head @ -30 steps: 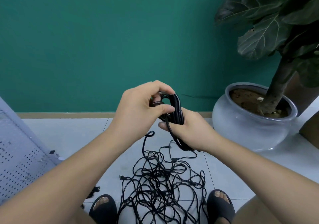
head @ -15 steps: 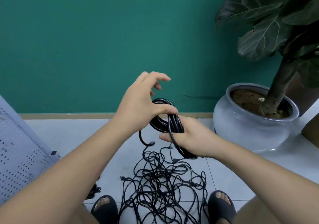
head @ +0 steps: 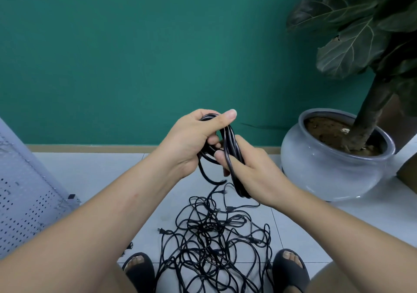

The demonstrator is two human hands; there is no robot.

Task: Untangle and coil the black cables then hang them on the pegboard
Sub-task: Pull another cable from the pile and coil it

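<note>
Between both hands [head: 225, 155] — gripped — sits the coiled black cable [head: 230, 148].

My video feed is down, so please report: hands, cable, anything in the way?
Left hand grips top of black coil. Right hand grips its lower side. Loose tail hangs below. Tangled pile lies on floor.

The coil [head: 229, 139] is black cable in a smooth, faintly glossy plastic jacket, and the tangle [head: 212, 236] looks the same. The pegboard [head: 20, 202] is matt pale grey, seemingly painted metal. The pot [head: 327, 170] is glossy glazed ceramic holding rough soil [head: 325, 130]. The tiles [head: 90, 175] are smooth with a slight sheen. The wall [head: 112, 55] is matt paint. The 2 sandals [head: 140, 272] look matt and rubbery.
</note>
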